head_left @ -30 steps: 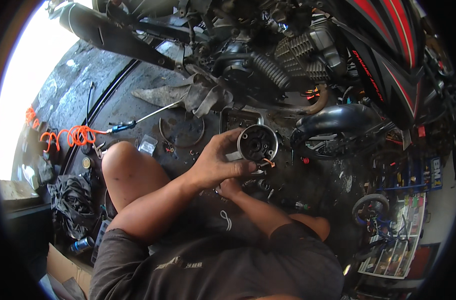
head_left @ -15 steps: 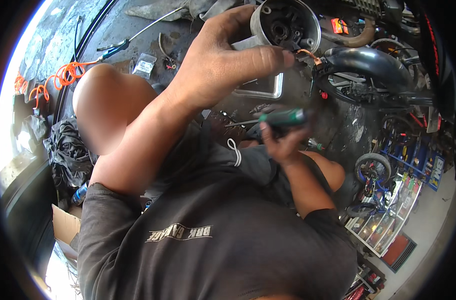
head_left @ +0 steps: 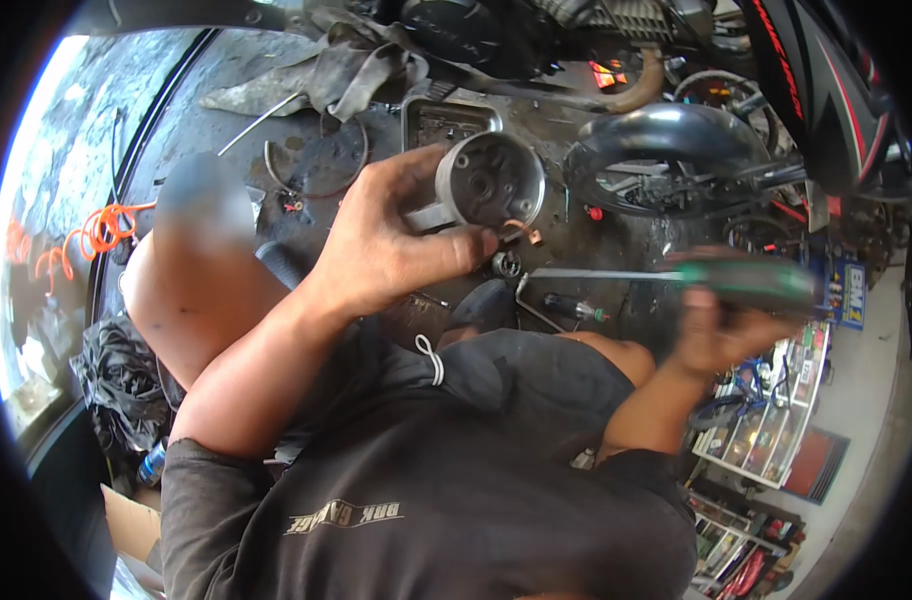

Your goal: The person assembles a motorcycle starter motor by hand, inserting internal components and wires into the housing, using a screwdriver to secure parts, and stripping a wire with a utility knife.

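Left hand (head_left: pixel 391 245), spread wide, clasps cup-shaped metal housing (head_left: pixel 488 182). Right hand (head_left: pixel 728 335) closed round green-handled screwdriver (head_left: pixel 741 282), shaft pointing left.

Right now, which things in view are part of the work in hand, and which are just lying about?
In use:
- round metal housing, left hand
- green-handled screwdriver, right hand

Apparently just lying about:
- grey rag
- orange coiled hose
- black cloth heap
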A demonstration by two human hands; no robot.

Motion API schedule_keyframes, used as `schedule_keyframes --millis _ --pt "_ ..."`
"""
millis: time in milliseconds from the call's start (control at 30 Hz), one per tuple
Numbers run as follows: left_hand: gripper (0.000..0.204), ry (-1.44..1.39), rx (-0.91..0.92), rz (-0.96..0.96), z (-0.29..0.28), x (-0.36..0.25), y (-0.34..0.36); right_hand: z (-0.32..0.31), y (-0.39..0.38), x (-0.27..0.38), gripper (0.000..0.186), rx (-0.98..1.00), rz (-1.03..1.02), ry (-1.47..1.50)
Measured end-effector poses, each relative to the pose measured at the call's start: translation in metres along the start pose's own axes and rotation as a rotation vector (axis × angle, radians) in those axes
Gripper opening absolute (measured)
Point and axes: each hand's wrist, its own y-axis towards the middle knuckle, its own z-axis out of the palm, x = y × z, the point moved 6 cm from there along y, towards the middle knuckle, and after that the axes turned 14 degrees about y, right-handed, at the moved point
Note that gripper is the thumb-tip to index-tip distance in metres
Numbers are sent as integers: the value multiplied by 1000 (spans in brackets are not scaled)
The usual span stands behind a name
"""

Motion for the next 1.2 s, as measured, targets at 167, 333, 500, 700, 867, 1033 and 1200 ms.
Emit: schedule_keyframes --millis 167,333,500,700,867,1033,1200 --pt "39 -108 200 -57 25 7 -3 -26 72 100 43 284 -270 134" --pt "38 -182 302 -109 38 15 -14 -14 100 98 53 208 -57 321" --pt "38 -116 281 -173 38 14 -18 -7 97 80 52 337 105 835" --pt "39 -89 302 -154 38 19 -17 19 87 86 53 191 61 871" --pt "36 -162 330 -188 40 24 -17 42 91 86 58 -231 144 313" --pt "34 -172 338 -169 43 18 -15 23 95 75 60 344 -94 852" --pt "33 -176 334 -186 42 20 -16 -2 80 81 47 37 -28 549"
